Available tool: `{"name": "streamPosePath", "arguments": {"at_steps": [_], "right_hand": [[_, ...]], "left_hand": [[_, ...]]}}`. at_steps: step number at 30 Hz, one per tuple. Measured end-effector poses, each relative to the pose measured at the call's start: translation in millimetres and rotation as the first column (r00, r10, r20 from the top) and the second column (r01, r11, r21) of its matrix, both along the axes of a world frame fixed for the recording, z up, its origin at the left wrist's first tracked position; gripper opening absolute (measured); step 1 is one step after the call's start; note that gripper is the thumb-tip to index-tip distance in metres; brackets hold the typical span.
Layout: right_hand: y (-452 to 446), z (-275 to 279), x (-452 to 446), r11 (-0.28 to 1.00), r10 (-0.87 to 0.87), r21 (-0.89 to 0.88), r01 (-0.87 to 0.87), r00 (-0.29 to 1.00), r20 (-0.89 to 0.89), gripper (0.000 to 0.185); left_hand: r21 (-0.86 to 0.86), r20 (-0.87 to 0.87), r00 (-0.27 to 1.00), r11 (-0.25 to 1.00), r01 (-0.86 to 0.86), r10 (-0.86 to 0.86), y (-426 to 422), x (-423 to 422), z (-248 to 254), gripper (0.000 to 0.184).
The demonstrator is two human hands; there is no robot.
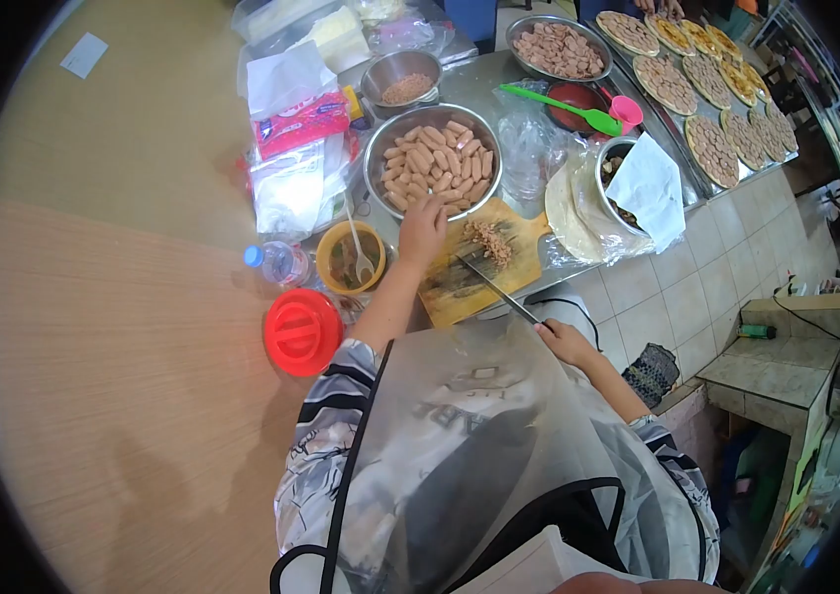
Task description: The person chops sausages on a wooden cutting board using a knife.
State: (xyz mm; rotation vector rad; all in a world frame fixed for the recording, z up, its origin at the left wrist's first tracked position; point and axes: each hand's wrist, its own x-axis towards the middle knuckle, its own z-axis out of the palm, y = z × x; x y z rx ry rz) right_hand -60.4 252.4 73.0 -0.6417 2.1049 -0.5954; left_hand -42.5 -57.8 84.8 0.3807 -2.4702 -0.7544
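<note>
My right hand (567,342) is closed round the handle of a knife (507,294), whose blade reaches over the wooden cutting board (445,295). Chopped brown pieces (488,243) lie on the board beyond the blade. My left hand (424,230) is at the near rim of a large steel bowl (373,170) full of short sausages (440,163). Its fingertips are by the nearest sausages, and whether they grip one is too small to tell.
Left of the board are a yellow bowl (324,259) with a spoon, a red-lidded container (303,333) and a bottle (284,263). Right of it stand flatbread (569,213) and a paper-covered bowl (645,183). Topped pizzas (712,150) and another person's hands (660,6) are at the back right.
</note>
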Motion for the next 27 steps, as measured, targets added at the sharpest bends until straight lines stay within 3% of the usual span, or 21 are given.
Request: {"name": "streamPosePath", "arguments": {"at_steps": [1, 3, 5, 7, 8, 11, 12, 13, 15, 16, 18, 22, 24, 26, 27], "right_hand": [[-1.7, 3.5, 0.7, 1.0, -0.006, 0.021, 0.005, 1.0, 0.02, 0.052], [-3.8, 7.8, 1.3, 0.999, -0.021, 0.048, 0.019, 0.999, 0.04, 0.051], [-3.7, 9.4, 4.2, 0.999, 0.008, 0.049, -0.006, 1.0, -0.03, 0.046], [-4.4, 11.2, 5.3, 0.998, 0.012, 0.064, -0.01, 0.999, -0.035, 0.045], [-4.4, 12.0, 6.5, 0.997, 0.03, 0.071, -0.026, 0.998, -0.048, 0.043], [-4.2, 10.5, 10.9, 0.999, 0.003, 0.045, -0.001, 0.999, -0.036, 0.042], [-4.1, 11.1, 11.8, 0.999, -0.001, 0.049, 0.003, 0.999, -0.035, 0.042], [-4.7, 11.4, 11.7, 0.999, -0.012, 0.053, 0.013, 0.999, -0.032, 0.042], [-4.6, 11.4, 12.5, 0.998, -0.019, 0.056, 0.021, 1.0, -0.023, 0.042], [-4.3, 12.2, 12.6, 0.998, -0.035, 0.045, 0.035, 0.999, -0.004, 0.043], [-3.8, 10.2, 10.9, 0.999, -0.041, 0.034, 0.041, 0.999, 0.017, 0.044], [-3.0, 7.5, -1.1, 0.993, -0.113, -0.032, 0.116, 0.99, 0.085, 0.047], [-4.7, 8.1, -5.5, 0.99, -0.122, -0.057, 0.129, 0.987, 0.107, 0.047], [-6.5, 7.6, -6.8, 0.99, -0.136, -0.021, 0.138, 0.988, 0.077, 0.047], [-9.1, 7.2, -6.5, 0.991, -0.126, -0.026, 0.128, 0.989, 0.075, 0.047]], "left_hand": [[0.001, -0.004, 1.0, 1.0, 0.005, -0.005, -6.0, -9.2, -1.6, 0.017], [0.117, 0.167, 0.983, 0.992, 0.053, -0.072, -15.0, -28.8, -7.2, 0.02], [0.097, 0.196, 0.975, 0.992, 0.085, -0.103, -22.0, -44.8, -19.1, 0.023], [0.174, 0.424, 0.902, 0.985, 0.006, -0.08, -23.0, -57.4, -28.4, 0.024], [0.13, 0.512, 0.858, 0.991, -0.041, -0.031, -23.5, -62.0, -32.4, 0.025], [0.104, 0.548, 0.836, 0.994, -0.032, -0.031, -22.3, -70.1, -30.7, 0.018], [0.03, 0.582, 0.812, 0.998, -0.062, 0.033, -21.1, -72.6, -28.2, 0.024], [0.032, 0.583, 0.812, 0.998, -0.06, 0.03, -17.7, -71.7, -26.7, 0.024], [0.102, 0.324, 0.943, 0.989, -0.107, 0.068, -10.7, -61.7, -18.9, 0.021], [0.102, 0.328, 0.942, 0.989, -0.111, 0.072, -6.4, -57.1, -14.9, 0.021], [0.278, 0.02, 0.985, 0.946, -0.168, 0.17, 5.1, -48.1, -7.7, 0.022], [0.418, 0.099, 0.968, 0.874, -0.249, 0.229, 41.2, -2.2, -4.7, 0.021], [0.519, 0.22, 0.966, 0.823, -0.231, 0.133, 52.0, 19.0, -19.6, 0.021], [0.541, 0.263, 0.955, 0.799, -0.265, 0.138, 52.3, 33.1, -63.4, 0.022], [0.564, 0.304, 0.944, 0.774, -0.289, 0.13, 54.8, 35.9, -59.0, 0.022]]}}
